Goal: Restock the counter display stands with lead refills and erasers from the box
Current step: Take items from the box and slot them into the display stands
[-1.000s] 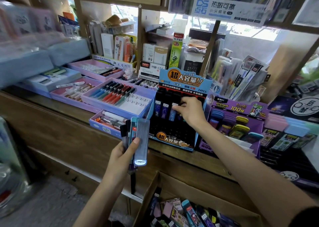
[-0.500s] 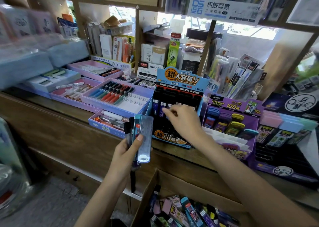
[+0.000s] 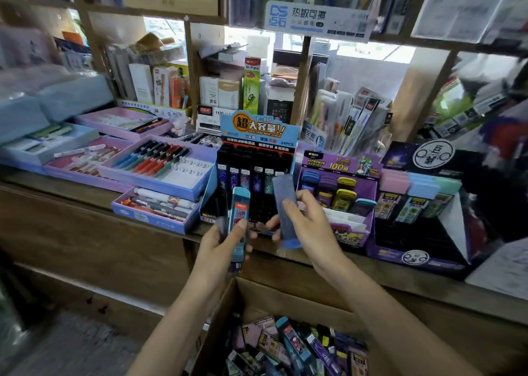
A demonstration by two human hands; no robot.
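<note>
My left hand [image 3: 221,242] grips a small stack of lead refill cases, the front one teal [image 3: 238,227], just before the counter edge. My right hand [image 3: 307,227] pinches a single grey-blue refill case [image 3: 285,210] with a blue cap, held upright beside the stack. Behind both hands stands the blue and black lead refill display stand [image 3: 258,158], with a row of refill cases in its upper slots. The purple display stand [image 3: 337,192] to its right holds small coloured cases. The open cardboard box [image 3: 285,298] below the counter contains several loose refill packs.
Pink and purple pen trays [image 3: 160,164] fill the counter to the left. A dark tiered stand [image 3: 414,218] with pastel erasers sits at the right. Wooden shelves [image 3: 200,18] packed with stationery rise behind. The wooden counter front [image 3: 114,247] drops to the floor at the left.
My right hand came back from the black display stand's slots and took the grey-blue case off the stack in my left hand. The left hand stayed near the counter edge.
</note>
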